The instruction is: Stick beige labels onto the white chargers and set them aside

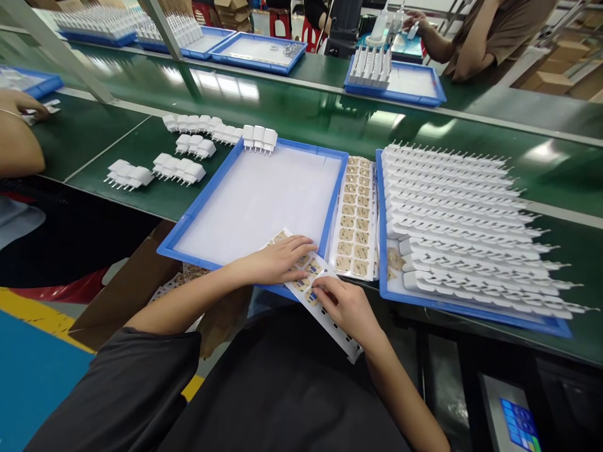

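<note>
My left hand (281,258) lies with its fingers stretched out across a sheet of tan stickers (340,336). The sheet slants over the front rim of a blue tray (282,194) with a white bottom, and its lower end hangs toward my body. My right hand (346,307) pinches at the stickers near the middle of the sheet, thumb and forefinger together; whether a sticker is lifted is hidden by the fingers. Four white plug adapters (259,139) stand in the tray's far left corner. Beside the tray lies a stack of similar sticker sheets (354,220).
On the right, a blue tray (384,276) holds many rows of white plug adapters (461,220). Further adapter groups (179,168) sit on the green bench at left. Another person's hand (28,103) is at far left; a person (475,47) works across the bench. A cardboard box (127,295) stands below.
</note>
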Demonstrator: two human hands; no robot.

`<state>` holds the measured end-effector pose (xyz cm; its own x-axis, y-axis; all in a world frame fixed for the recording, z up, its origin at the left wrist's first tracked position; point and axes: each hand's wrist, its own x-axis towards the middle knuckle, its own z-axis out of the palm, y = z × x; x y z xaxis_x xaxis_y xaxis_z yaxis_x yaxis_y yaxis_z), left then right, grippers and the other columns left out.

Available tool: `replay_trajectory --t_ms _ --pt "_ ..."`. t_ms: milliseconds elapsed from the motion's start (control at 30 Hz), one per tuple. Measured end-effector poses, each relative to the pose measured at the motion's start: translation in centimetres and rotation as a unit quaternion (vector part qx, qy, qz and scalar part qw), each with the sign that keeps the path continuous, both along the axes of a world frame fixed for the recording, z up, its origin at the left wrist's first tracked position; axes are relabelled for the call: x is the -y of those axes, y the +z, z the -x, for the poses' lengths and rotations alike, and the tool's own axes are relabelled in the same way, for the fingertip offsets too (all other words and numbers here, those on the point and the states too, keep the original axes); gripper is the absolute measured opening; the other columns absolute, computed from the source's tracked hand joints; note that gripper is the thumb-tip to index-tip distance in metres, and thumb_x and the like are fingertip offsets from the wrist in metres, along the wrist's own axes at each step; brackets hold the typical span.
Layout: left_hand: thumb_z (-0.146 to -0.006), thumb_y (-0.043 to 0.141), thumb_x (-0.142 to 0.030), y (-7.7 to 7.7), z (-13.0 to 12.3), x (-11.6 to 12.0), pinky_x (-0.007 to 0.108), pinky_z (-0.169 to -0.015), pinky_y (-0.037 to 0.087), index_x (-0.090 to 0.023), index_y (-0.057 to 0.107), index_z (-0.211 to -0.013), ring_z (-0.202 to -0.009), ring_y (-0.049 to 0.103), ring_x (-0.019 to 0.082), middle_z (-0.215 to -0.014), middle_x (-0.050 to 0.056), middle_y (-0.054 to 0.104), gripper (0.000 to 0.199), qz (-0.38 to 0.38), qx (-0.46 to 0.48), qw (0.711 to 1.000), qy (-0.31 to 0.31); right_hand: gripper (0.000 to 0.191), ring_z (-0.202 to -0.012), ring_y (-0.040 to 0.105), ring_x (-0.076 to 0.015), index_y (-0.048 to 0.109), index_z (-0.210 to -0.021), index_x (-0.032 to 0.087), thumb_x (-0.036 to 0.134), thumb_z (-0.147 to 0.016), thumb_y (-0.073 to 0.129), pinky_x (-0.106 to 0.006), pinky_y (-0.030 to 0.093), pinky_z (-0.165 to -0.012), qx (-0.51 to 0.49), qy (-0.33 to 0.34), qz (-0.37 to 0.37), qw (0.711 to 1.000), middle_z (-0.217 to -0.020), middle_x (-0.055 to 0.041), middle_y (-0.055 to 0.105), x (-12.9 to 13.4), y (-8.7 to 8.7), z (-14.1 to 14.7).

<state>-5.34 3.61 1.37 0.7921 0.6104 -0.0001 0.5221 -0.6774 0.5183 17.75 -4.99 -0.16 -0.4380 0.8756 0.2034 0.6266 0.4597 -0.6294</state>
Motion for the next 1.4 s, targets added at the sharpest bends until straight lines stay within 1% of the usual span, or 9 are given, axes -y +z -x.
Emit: replay_trajectory --t_ms 333,467,567,700,800,900,1067,1233,1400 --pt "-0.098 0.056 -0.049 -1.5 1.1 -1.5 0.052 -0.124 0.028 -0.016 0.036 -0.154 -0.155 0.026 0.036 -0.164 0.021 0.032 0.068 -0.039 -0.090 0.994 0.055 0.009 -0.086 0.067 -0.0185 0.061 -0.091 0.022 0.023 -0.098 0.056 -0.031 0.056 -0.074 -0.220 0.009 0.028 0.975 -0.097 -0.0078 0.069 0.7 1.6 -2.8" --pt "-0.093 0.061 -0.052 -0.4 0.8 -3.2 0.053 -0.120 0.036 -0.022 0.038 -0.155 -0.152 0.032 0.037 -0.163 0.018 0.036 0.072 -0.040 -0.065 0.995 0.056 0.010 -0.084 0.068 -0.0172 0.063 -0.092 0.022 0.025 -0.099 0.056 -0.031 0.058 -0.076 -0.212 0.021 0.054 0.975 -0.089 -0.0051 0.072 1.5 1.6 -3.3" --pt "-0.095 0.060 -0.046 1.9 -3.0 -4.1 0.050 -0.115 0.044 -0.028 0.043 -0.151 -0.146 0.041 0.034 -0.158 0.013 0.045 0.061 -0.069 -0.007 0.998 -0.002 0.010 -0.078 0.067 -0.0151 0.064 -0.092 0.022 0.025 -0.098 0.058 -0.029 0.057 -0.073 -0.209 0.039 0.045 0.976 -0.085 -0.0035 0.073 2.1 1.5 -3.2" --pt "-0.094 0.065 -0.033 4.1 -12.4 -4.0 0.055 -0.117 0.040 -0.024 0.053 -0.142 -0.143 0.044 0.035 -0.152 0.015 0.050 0.050 -0.192 0.065 0.970 -0.137 0.010 -0.079 0.067 -0.0150 0.064 -0.091 0.022 0.024 -0.098 0.058 -0.028 0.057 -0.076 -0.225 0.058 0.039 0.972 -0.083 -0.0031 0.073 2.7 2.1 -3.3" --pt "-0.096 0.057 -0.015 3.8 -18.5 -3.1 0.056 -0.124 0.030 -0.026 0.046 -0.149 -0.152 0.033 0.032 -0.164 0.011 0.036 0.056 -0.286 0.086 0.921 -0.252 0.011 -0.079 0.067 -0.0154 0.064 -0.091 0.021 0.024 -0.099 0.058 -0.028 0.056 -0.076 -0.230 0.055 0.035 0.971 -0.083 -0.0035 0.073 3.0 2.6 -3.8" --pt "-0.099 0.043 -0.006 2.7 -21.3 -2.3 0.049 -0.129 0.024 -0.023 0.047 -0.149 -0.155 0.031 0.025 -0.166 0.006 0.034 0.053 -0.323 0.093 0.894 -0.296 0.012 -0.077 0.067 -0.0156 0.065 -0.090 0.021 0.024 -0.099 0.058 -0.028 0.055 -0.075 -0.230 0.034 0.028 0.972 -0.082 -0.0035 0.072 3.3 2.9 -4.6" --pt "-0.103 0.034 -0.010 1.2 -20.6 -1.9 0.038 -0.117 0.039 -0.020 0.052 -0.144 -0.141 0.050 0.022 -0.154 0.009 0.052 0.045 -0.320 0.048 0.901 -0.288 0.012 -0.076 0.066 -0.0156 0.066 -0.090 0.021 0.026 -0.098 0.059 -0.028 0.055 -0.072 -0.234 0.002 0.044 0.971 -0.082 -0.0034 0.071 3.7 2.8 -5.7" --pt "-0.103 0.037 -0.011 0.6 -20.2 -2.1 0.036 -0.085 0.050 -0.016 0.061 -0.124 -0.100 0.065 0.024 -0.107 0.014 0.071 0.033 -0.300 0.036 0.918 -0.257 0.011 -0.077 0.066 -0.0153 0.066 -0.091 0.021 0.025 -0.098 0.058 -0.028 0.055 -0.073 -0.236 0.004 0.045 0.971 -0.083 -0.0031 0.071 3.4 2.6 -5.5" --pt "-0.094 0.062 -0.022 2.6 -17.6 -1.6 0.035 -0.084 0.054 -0.017 0.061 -0.115 -0.102 0.063 0.024 -0.112 0.013 0.064 0.022 -0.101 0.167 0.970 -0.144 0.005 -0.074 0.065 -0.0155 0.067 -0.090 0.022 0.024 -0.094 0.064 -0.028 0.055 -0.070 -0.290 -0.013 0.037 0.956 -0.081 -0.0029 0.071 3.1 2.1 -5.1"
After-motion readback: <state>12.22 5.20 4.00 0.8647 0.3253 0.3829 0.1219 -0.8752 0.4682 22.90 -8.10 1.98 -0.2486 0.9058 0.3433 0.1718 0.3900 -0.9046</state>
